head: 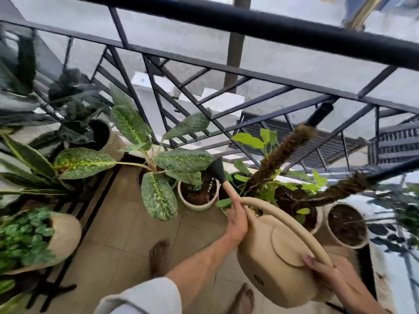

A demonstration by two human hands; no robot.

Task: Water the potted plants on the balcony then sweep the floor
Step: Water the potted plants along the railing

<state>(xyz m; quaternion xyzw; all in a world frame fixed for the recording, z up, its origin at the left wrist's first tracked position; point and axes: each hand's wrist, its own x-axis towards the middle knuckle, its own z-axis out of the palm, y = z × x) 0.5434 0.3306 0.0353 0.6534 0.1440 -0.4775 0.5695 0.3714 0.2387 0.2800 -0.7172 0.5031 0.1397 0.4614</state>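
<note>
A beige watering can [278, 259] is tilted forward, its black rose [216, 169] over a cream pot [197, 197] with brown soil, and drops fall from it. My left hand [237, 219] grips the front of the can where spout and handle meet. My right hand [326, 271] holds the rear end of the curved handle. A spotted-leaf plant [158, 175] stands just left of that pot. Two more cream pots, one [317, 219] with a moss pole and one [347, 225] further right, stand by the railing.
A black metal railing [226, 71] runs across the front. A black rack [68, 223] on the left carries a woven pot [64, 236] and a snake plant [29, 162]. My bare feet [159, 257] stand on beige floor tiles [127, 223].
</note>
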